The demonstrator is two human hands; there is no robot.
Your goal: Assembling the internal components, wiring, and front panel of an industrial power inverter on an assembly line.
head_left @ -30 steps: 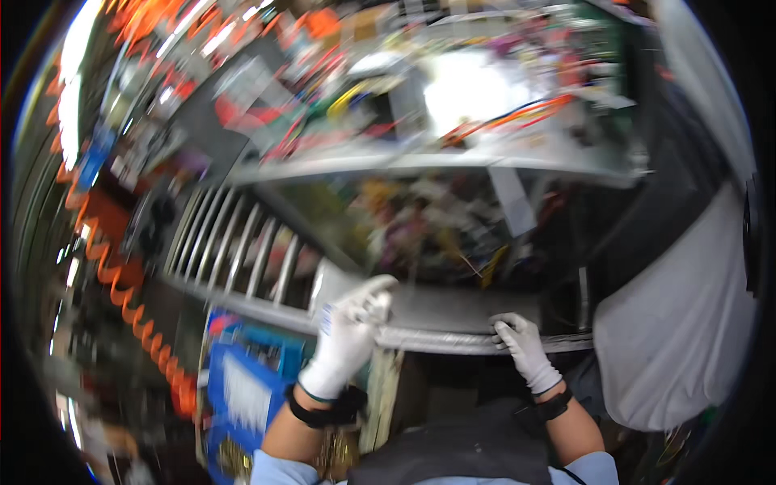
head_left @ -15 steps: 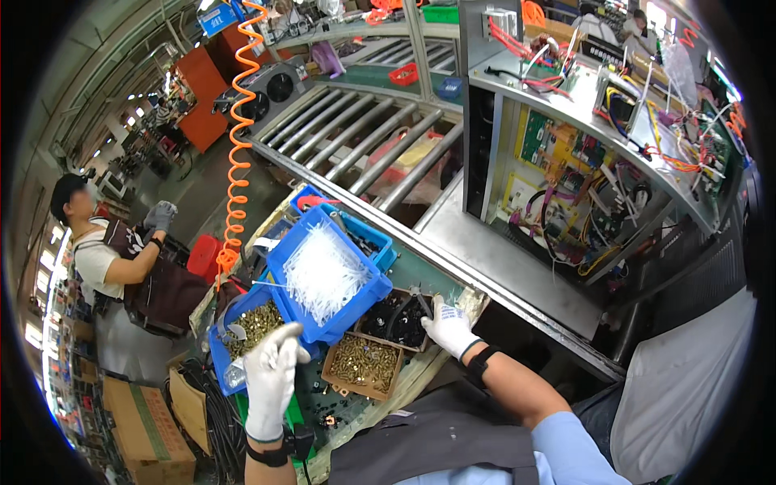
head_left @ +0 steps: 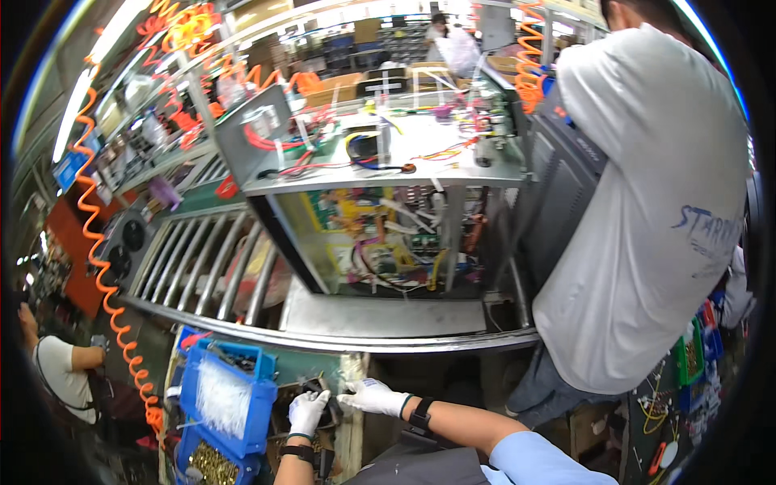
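My left hand (head_left: 308,414), in a white glove, is over the small box of black parts (head_left: 310,388) at the near bench edge. Its fingers are drawn together, and whatever they may pinch is too small to make out. Just to its right is my right hand (head_left: 375,398), also gloved, with fingertips pointing toward the left one and pressed together. No object shows clearly in it. The hands are close but apart. Left of them stands a blue bin of white cable ties (head_left: 222,398). Nearer me, another blue bin holds brass-coloured screws (head_left: 212,462).
Beyond the bench, a metal cabinet (head_left: 388,166) with exposed wiring and boards stands by a roller conveyor (head_left: 198,263). A person in a white shirt (head_left: 647,218) stands close on the right. An orange coiled hose (head_left: 101,263) hangs at left. Another person (head_left: 65,376) is far left.
My view has swung right, bringing the cabinet to the middle and the person at right into sight. My left hand has moved from the screw bin to beside my right hand.
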